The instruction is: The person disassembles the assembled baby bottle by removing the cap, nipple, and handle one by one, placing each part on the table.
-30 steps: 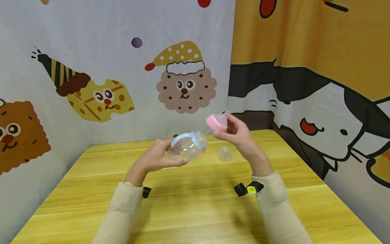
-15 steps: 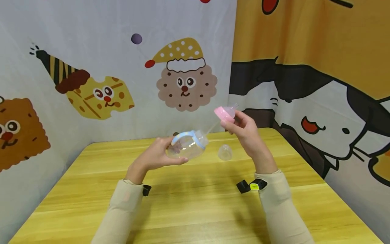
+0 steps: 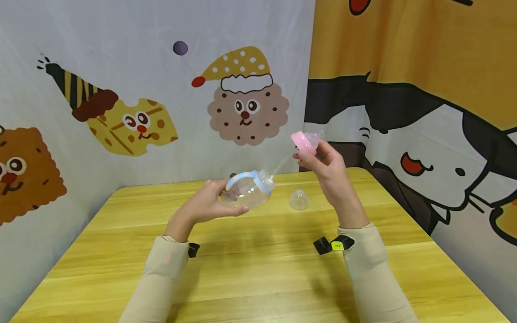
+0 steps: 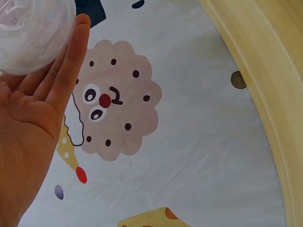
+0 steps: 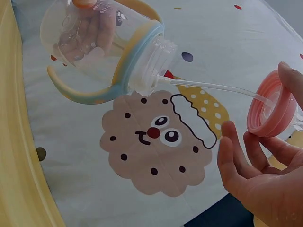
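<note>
My left hand (image 3: 202, 204) grips a clear baby bottle (image 3: 249, 196) by its body, above the table. The bottle has a blue and yellow handle ring and lies tilted, its open neck toward the right. In my right hand (image 3: 332, 179) I pinch a pink bottle collar (image 3: 303, 141) with a clear nipple, held higher and apart from the bottle. A thin clear straw (image 5: 213, 86) runs from the collar to the bottle; its far end sits at the neck's mouth. Only the bottle's clear base (image 4: 33, 35) shows in the left wrist view.
A clear dome cap (image 3: 299, 200) stands on the wooden table (image 3: 258, 269) below and between the hands. Behind the table hangs a white cloth (image 3: 133, 54) with cartoon prints, and an orange and black one (image 3: 404, 45) at the right.
My right hand has moved up and to the right with the pink collar, drawing the straw mostly out of the bottle. The left hand and bottle have hardly moved.
</note>
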Motion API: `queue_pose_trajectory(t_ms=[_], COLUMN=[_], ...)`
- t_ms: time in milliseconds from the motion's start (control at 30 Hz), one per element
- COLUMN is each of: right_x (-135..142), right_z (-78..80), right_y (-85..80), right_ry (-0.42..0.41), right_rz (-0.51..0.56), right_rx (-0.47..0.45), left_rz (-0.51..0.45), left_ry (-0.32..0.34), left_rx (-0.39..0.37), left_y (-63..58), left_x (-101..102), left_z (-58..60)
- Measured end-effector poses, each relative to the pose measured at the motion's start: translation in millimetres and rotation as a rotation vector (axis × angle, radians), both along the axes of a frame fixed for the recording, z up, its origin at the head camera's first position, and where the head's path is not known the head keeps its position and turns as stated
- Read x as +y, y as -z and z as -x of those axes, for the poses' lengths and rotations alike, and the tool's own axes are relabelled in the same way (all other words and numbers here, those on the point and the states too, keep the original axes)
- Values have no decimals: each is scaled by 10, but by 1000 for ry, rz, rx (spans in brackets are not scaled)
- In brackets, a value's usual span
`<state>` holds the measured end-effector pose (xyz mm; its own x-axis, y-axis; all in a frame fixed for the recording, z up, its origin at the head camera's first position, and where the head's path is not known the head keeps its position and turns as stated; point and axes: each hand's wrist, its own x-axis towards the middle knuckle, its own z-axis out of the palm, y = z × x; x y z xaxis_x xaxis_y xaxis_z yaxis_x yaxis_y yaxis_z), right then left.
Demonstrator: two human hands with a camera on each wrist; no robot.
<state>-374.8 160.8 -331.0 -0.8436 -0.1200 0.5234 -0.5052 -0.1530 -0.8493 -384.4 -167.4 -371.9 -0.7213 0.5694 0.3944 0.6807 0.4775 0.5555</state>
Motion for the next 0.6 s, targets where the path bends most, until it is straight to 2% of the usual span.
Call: queue_pose_trajectory(t_ms=[133, 267, 600], right_x=[-17, -26, 55], right_z=[1, 2, 12], right_y=[-10, -20, -9], right_ry=[-51, -67, 0], right_rz=[49, 85, 27], right_rx=[14, 16, 12], left_rz=[-6, -3, -5], left_ry=[5, 5, -21], left_rx=[-1, 7, -5], left_y=[-15, -35, -23], left_x=[-4, -4, -62], left_z=[-14, -26, 3])
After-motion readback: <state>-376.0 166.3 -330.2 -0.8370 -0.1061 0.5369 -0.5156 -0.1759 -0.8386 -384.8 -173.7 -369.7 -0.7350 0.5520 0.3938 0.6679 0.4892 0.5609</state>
